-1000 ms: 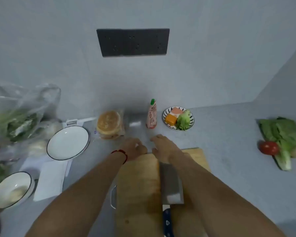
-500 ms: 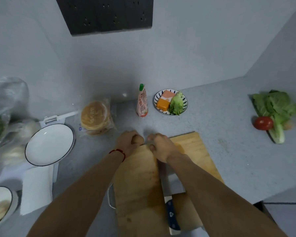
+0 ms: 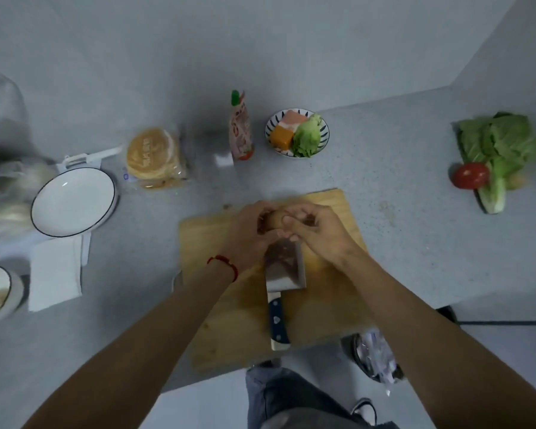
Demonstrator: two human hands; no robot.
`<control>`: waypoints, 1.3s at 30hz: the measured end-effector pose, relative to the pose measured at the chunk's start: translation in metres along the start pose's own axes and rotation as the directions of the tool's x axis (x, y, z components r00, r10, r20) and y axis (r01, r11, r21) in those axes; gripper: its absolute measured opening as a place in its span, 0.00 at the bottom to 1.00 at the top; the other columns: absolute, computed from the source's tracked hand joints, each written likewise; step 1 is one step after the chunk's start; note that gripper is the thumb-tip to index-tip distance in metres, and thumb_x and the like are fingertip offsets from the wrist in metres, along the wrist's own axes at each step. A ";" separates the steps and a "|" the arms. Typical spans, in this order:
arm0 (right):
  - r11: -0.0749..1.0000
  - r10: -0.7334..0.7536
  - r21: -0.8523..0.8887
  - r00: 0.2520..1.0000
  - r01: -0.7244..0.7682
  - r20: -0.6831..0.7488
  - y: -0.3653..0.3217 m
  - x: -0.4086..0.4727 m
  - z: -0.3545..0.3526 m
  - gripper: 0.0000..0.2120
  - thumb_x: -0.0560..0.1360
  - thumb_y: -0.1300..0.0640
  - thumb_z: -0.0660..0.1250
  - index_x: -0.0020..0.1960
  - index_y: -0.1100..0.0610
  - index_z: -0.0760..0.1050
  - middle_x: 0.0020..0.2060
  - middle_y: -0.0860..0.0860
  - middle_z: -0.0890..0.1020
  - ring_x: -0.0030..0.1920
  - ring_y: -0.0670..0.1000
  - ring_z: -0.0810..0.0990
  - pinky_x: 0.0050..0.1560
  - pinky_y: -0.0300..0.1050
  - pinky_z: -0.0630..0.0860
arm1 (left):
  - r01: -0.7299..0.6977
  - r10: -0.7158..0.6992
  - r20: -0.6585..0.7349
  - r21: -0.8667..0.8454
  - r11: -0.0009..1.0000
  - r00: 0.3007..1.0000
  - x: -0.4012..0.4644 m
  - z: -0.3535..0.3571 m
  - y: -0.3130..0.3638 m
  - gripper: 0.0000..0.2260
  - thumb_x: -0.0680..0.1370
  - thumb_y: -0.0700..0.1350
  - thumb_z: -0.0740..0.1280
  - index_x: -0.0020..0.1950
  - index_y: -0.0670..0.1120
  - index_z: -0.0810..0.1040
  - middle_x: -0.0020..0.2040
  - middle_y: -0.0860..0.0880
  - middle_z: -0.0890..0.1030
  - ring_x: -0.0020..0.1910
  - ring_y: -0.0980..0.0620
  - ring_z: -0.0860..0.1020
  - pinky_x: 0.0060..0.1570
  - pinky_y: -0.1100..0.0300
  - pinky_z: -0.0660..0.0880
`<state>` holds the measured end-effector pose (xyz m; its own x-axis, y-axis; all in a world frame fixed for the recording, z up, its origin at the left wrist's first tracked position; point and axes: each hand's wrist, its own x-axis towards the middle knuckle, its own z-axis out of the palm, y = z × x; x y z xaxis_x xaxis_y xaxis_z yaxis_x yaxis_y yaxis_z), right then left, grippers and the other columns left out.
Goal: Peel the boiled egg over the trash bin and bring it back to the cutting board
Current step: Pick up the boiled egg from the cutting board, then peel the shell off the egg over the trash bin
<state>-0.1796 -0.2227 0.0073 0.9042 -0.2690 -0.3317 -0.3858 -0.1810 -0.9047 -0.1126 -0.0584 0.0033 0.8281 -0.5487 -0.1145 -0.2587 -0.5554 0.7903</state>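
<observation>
Egg [image 3: 274, 218] gripped between both hands [image 3: 287, 232].

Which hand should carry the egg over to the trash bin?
Probably the right hand: both hands pinch the egg above the cutting board, but the trash bin sits below the counter on the right side.

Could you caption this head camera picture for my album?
Both hands, left and right, hold a brown egg above the cutting board.

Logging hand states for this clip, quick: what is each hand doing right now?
Left hand: fingers curled round the brown egg, holding it above the cutting board.
Right hand: fingertips pinch the same egg from the other side.
</observation>
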 end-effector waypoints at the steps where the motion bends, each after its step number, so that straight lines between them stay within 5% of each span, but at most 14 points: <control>1: 1.000 -0.007 0.017 1.000 0.007 0.009 0.004 -0.009 -0.011 0.15 0.80 0.59 0.73 0.65 0.63 0.80 0.51 0.57 0.88 0.51 0.60 0.89 0.58 0.57 0.85 | 0.007 -0.007 0.009 0.002 1.000 1.000 -0.005 0.007 0.009 0.17 0.73 0.47 0.76 0.60 0.50 0.78 0.56 0.51 0.80 0.54 0.50 0.79 0.55 0.55 0.79; 6: 0.996 -0.060 -0.053 0.994 0.065 0.094 0.038 -0.061 -0.100 0.11 0.78 0.56 0.75 0.60 0.56 0.85 0.51 0.51 0.89 0.53 0.54 0.88 0.61 0.55 0.83 | 0.002 -0.003 0.070 0.010 1.000 0.998 -0.039 0.071 0.076 0.21 0.73 0.46 0.77 0.65 0.46 0.78 0.56 0.52 0.80 0.55 0.52 0.80 0.55 0.62 0.78; 11: 0.974 -0.154 -0.130 0.962 0.186 0.224 0.111 -0.122 -0.201 0.08 0.76 0.57 0.77 0.53 0.48 0.85 0.44 0.40 0.88 0.44 0.36 0.86 0.48 0.30 0.80 | 0.084 -0.084 0.030 0.012 0.996 0.996 -0.086 0.189 0.134 0.21 0.73 0.45 0.77 0.65 0.51 0.79 0.56 0.49 0.83 0.53 0.51 0.82 0.53 0.57 0.81; 14: 0.955 -0.197 -0.170 0.949 0.242 0.248 0.163 -0.158 -0.251 0.11 0.74 0.52 0.78 0.56 0.48 0.84 0.44 0.40 0.88 0.46 0.36 0.86 0.46 0.26 0.78 | 0.138 -0.136 0.032 -0.097 0.986 0.990 -0.115 0.275 0.154 0.19 0.72 0.44 0.77 0.61 0.54 0.81 0.54 0.53 0.84 0.51 0.59 0.82 0.48 0.69 0.81; 17: 0.961 -0.157 -0.194 0.964 0.199 0.215 0.229 -0.182 -0.278 0.12 0.76 0.51 0.76 0.59 0.52 0.84 0.47 0.47 0.88 0.48 0.42 0.87 0.49 0.30 0.81 | 0.257 -0.248 0.074 -0.188 0.948 0.966 -0.127 0.352 0.154 0.18 0.72 0.41 0.78 0.59 0.51 0.82 0.55 0.52 0.85 0.52 0.57 0.83 0.51 0.61 0.83; 20: 0.981 0.025 -0.194 0.995 -0.006 0.096 0.304 -0.193 -0.289 0.13 0.79 0.51 0.74 0.62 0.54 0.83 0.49 0.48 0.88 0.50 0.48 0.88 0.53 0.39 0.83 | 0.374 -0.351 0.133 -0.240 0.896 0.927 -0.128 0.426 0.141 0.17 0.73 0.37 0.77 0.59 0.50 0.82 0.54 0.50 0.85 0.52 0.53 0.84 0.55 0.54 0.83; 25: 0.949 0.160 -0.278 0.987 -0.147 0.023 0.424 -0.181 -0.287 0.10 0.81 0.50 0.69 0.60 0.52 0.84 0.47 0.48 0.89 0.49 0.50 0.88 0.57 0.55 0.83 | 0.436 -0.415 0.136 -0.244 0.866 0.900 -0.124 0.535 0.096 0.13 0.74 0.35 0.75 0.57 0.45 0.84 0.52 0.46 0.86 0.51 0.50 0.84 0.47 0.68 0.80; 30: 0.973 0.153 -0.177 0.988 -0.147 0.019 0.532 -0.143 -0.261 0.08 0.80 0.56 0.72 0.58 0.55 0.85 0.48 0.51 0.89 0.51 0.51 0.87 0.55 0.50 0.84 | 0.486 -0.495 0.035 -0.263 0.833 0.868 -0.117 0.615 0.016 0.15 0.72 0.35 0.77 0.56 0.49 0.85 0.50 0.51 0.86 0.47 0.56 0.83 0.43 0.72 0.79; 35: 0.991 0.117 -0.073 0.993 -0.115 0.027 0.598 -0.123 -0.233 0.09 0.77 0.62 0.72 0.56 0.53 0.84 0.45 0.41 0.86 0.48 0.39 0.84 0.48 0.29 0.79 | 0.482 -0.506 0.000 -0.304 0.822 0.862 -0.115 0.654 -0.046 0.21 0.72 0.39 0.78 0.48 0.67 0.81 0.47 0.60 0.86 0.49 0.57 0.84 0.44 0.67 0.81; 39: 1.000 -0.016 -0.006 0.999 0.016 0.042 0.641 -0.095 -0.219 0.12 0.76 0.65 0.72 0.56 0.53 0.84 0.46 0.45 0.88 0.49 0.42 0.86 0.51 0.37 0.82 | 0.375 -0.412 -0.081 -0.281 0.883 0.908 -0.105 0.679 -0.093 0.17 0.71 0.45 0.79 0.50 0.67 0.81 0.50 0.61 0.84 0.48 0.59 0.83 0.43 0.66 0.81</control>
<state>-0.5527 -0.5206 -0.4823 0.9170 -0.2264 -0.3284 -0.3724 -0.1909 -0.9082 -0.5133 -0.3732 -0.4673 0.8983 -0.2192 -0.3807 0.2222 -0.5209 0.8242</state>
